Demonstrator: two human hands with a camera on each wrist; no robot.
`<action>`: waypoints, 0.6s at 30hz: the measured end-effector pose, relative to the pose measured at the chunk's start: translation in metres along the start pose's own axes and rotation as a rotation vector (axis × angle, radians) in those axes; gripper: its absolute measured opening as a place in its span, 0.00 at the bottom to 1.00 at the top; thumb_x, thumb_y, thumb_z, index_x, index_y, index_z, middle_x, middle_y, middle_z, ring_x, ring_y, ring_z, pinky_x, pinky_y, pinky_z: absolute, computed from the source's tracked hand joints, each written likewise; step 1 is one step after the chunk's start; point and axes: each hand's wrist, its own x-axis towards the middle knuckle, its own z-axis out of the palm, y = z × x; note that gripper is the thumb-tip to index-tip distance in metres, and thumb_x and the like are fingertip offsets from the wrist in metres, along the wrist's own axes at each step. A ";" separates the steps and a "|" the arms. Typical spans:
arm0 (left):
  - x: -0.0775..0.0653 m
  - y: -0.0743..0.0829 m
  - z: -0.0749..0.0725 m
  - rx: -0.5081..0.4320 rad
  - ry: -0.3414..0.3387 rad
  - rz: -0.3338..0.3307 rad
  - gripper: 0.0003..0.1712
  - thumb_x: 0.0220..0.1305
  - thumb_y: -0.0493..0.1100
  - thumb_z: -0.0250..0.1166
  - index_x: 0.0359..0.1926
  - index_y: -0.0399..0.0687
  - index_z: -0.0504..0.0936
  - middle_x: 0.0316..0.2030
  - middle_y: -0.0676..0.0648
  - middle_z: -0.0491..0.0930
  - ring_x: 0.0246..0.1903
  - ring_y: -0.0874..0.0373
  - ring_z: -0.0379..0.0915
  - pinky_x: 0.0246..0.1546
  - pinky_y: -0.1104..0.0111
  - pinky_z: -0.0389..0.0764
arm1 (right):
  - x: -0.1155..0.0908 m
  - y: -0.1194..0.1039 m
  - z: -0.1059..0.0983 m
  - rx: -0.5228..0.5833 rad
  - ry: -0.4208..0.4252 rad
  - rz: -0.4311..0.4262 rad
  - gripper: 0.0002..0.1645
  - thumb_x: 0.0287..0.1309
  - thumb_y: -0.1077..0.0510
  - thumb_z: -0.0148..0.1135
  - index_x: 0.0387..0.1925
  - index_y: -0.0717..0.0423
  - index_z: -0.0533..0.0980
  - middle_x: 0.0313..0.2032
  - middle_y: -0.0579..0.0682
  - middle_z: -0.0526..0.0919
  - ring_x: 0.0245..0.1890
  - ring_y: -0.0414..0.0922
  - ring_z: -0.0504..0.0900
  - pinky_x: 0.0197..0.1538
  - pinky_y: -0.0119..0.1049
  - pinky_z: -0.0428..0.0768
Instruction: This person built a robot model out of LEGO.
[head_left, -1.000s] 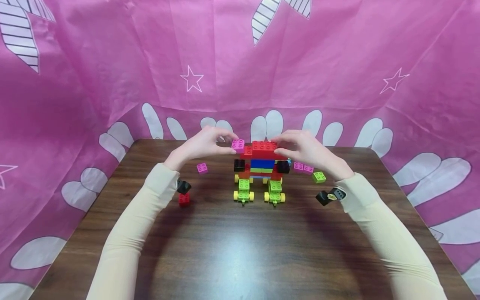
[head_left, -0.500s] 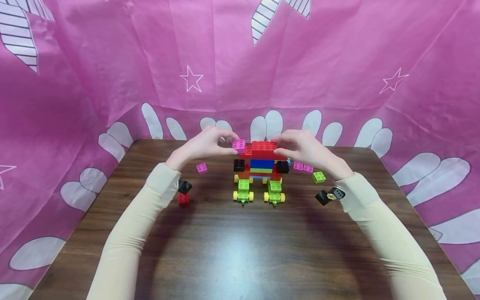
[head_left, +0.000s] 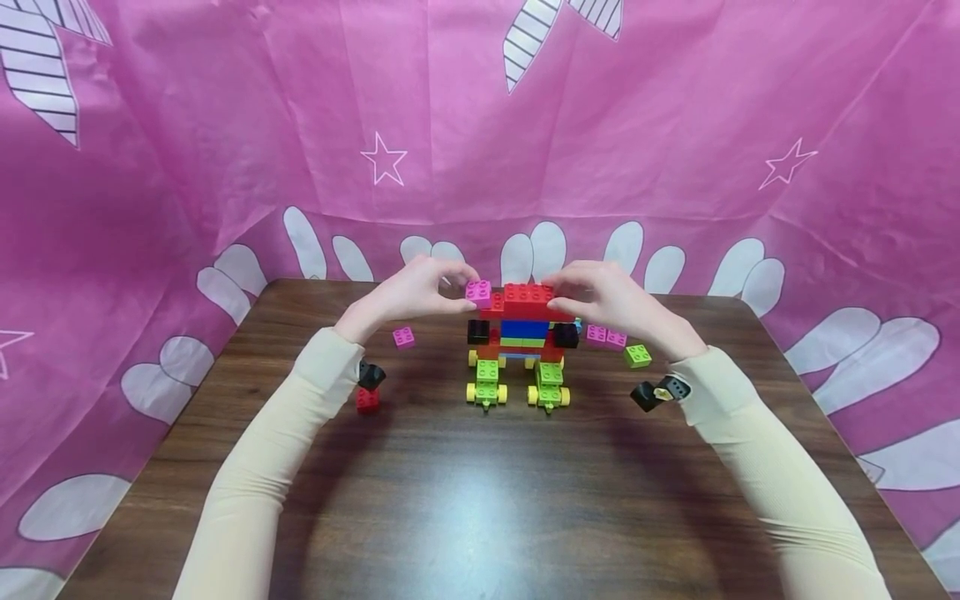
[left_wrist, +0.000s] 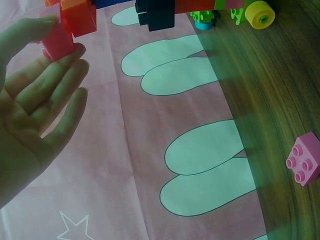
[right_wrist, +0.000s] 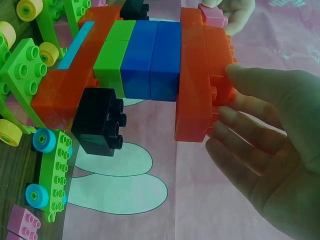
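A toy-brick build with red, blue, green and black bricks stands on green wheeled bases with yellow wheels. Across its top, a red brick sits on a longer red beam. My left hand pinches a small pink brick between thumb and fingers at the beam's left end. Whether its studs are joined there, I cannot tell. At the right, my right hand grips the top red brick, thumb on the near face and fingers behind. Black bricks jut from both sides.
A loose pink brick and a red brick lie left on the wooden table. Pink bricks and a green brick lie right. A green base with blue wheels stands beside the build. Pink cloth hangs behind.
My left hand and the pink brick have shifted very slightly to the right, nearer the red brick. The right hand and the build stay in place.
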 end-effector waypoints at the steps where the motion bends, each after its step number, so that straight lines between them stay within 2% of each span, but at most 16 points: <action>1: 0.000 0.000 0.000 -0.003 0.000 -0.001 0.20 0.59 0.47 0.72 0.51 0.48 0.84 0.42 0.48 0.88 0.45 0.56 0.83 0.52 0.62 0.83 | 0.000 0.000 0.000 0.000 -0.002 0.000 0.22 0.58 0.54 0.70 0.54 0.54 0.82 0.47 0.51 0.88 0.49 0.49 0.84 0.53 0.48 0.83; 5: -0.001 0.002 0.001 -0.003 0.002 -0.011 0.20 0.59 0.46 0.71 0.52 0.48 0.84 0.39 0.49 0.88 0.41 0.56 0.82 0.49 0.62 0.82 | 0.000 -0.001 0.000 -0.001 -0.004 0.004 0.22 0.58 0.54 0.70 0.55 0.53 0.81 0.48 0.51 0.88 0.50 0.49 0.84 0.54 0.49 0.83; 10: -0.001 0.004 0.003 0.038 0.010 0.019 0.20 0.60 0.45 0.70 0.53 0.48 0.85 0.32 0.49 0.85 0.30 0.58 0.73 0.36 0.67 0.76 | 0.000 -0.002 0.000 -0.003 0.000 0.003 0.22 0.58 0.54 0.71 0.54 0.53 0.82 0.48 0.52 0.88 0.50 0.49 0.84 0.54 0.49 0.83; 14: 0.000 0.004 0.002 0.093 0.013 0.058 0.20 0.61 0.46 0.68 0.54 0.49 0.85 0.23 0.50 0.78 0.24 0.59 0.65 0.30 0.69 0.67 | 0.000 -0.002 0.000 0.000 0.007 -0.002 0.22 0.57 0.55 0.71 0.54 0.54 0.82 0.48 0.52 0.88 0.49 0.50 0.85 0.53 0.49 0.84; 18: 0.000 0.008 0.000 0.152 0.002 0.058 0.21 0.61 0.47 0.67 0.55 0.51 0.85 0.19 0.52 0.71 0.22 0.60 0.62 0.27 0.69 0.64 | 0.001 -0.002 0.000 0.008 0.010 -0.002 0.22 0.57 0.55 0.71 0.53 0.55 0.82 0.47 0.53 0.88 0.49 0.50 0.85 0.53 0.49 0.84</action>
